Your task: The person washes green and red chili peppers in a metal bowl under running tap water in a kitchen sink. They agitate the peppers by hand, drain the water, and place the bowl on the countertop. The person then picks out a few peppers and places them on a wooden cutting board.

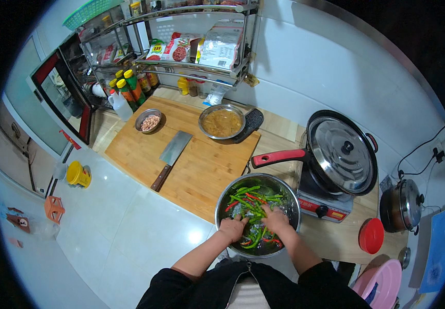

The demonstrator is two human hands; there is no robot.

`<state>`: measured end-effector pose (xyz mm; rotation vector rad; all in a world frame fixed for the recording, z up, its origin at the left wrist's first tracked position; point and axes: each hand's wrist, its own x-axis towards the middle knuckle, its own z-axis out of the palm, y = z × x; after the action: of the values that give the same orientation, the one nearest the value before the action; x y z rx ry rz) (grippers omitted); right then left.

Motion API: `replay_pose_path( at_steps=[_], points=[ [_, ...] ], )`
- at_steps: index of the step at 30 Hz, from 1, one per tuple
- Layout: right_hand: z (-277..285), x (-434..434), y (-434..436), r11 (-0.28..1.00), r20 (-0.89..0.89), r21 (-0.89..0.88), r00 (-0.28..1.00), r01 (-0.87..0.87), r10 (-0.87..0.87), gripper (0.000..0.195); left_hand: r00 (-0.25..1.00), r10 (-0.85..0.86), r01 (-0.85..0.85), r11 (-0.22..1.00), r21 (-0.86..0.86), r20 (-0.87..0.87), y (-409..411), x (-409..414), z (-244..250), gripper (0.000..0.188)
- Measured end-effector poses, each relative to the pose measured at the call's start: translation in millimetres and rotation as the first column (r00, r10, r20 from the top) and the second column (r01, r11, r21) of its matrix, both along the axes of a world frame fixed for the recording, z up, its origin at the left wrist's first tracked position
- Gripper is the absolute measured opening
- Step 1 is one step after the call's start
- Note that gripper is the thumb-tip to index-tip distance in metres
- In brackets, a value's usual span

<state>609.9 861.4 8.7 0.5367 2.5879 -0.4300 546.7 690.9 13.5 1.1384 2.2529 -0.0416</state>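
A large stainless steel bowl (222, 193) in front of me holds water with long green chili peppers (249, 189) and several red chili peppers (232, 206) in it. Both of my hands are inside the bowl. My left hand (233, 228) dips among the peppers at the near left, its fingertips partly hidden by water and peppers. On the right, my right hand (275, 219) reaches in with its fingers touching green peppers. Whether either hand grips any of them cannot be made out.
Left of the bowl, a wooden cutting board (203, 174) bears a cleaver (176, 148), a small bowl of pinkish pieces (150, 123) and a bowl of brownish liquid (222, 123). A lidded pan (342, 150) sits on a gas stove (323, 208), its red handle (278, 157) pointing left. Beyond stands a red bowl (371, 235).
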Motion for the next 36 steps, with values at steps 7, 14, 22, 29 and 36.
replay_pose_path(
  at_steps=[7, 14, 22, 29, 36],
  points=[
    [13, 11, 24, 0.91, -0.251, -0.326, 0.904, 0.258, -0.346, 0.032, 0.992, 0.121, -0.124, 0.987, 0.106, 0.04, -6, -6, 22, 0.029],
    [4, 24, 18, 0.823, -0.238, -0.452, 0.843, 0.343, -0.482, 0.032, 0.725, 0.544, -0.687, 0.614, 0.388, 0.423, 22, -29, -41, 0.027],
    [9, 35, -22, 0.857, -0.323, -0.453, 0.851, 0.245, -0.414, 0.032, -0.214, 0.362, -0.969, 0.04, -0.245, 0.907, 28, -69, -84, 0.019],
    [15, 33, -23, 0.795, -0.402, -0.532, 0.74, 0.291, -0.54, 0.028, 0.442, 0.213, -0.891, -0.005, 0.453, 0.871, 50, -14, -11, 0.014],
    [20, 24, -40, 0.912, -0.45, -0.382, 0.831, 0.152, -0.327, 0.034, 0.749, 0.329, -0.659, 0.287, 0.695, 0.575, 37, -10, 3, 0.015]
  ],
)
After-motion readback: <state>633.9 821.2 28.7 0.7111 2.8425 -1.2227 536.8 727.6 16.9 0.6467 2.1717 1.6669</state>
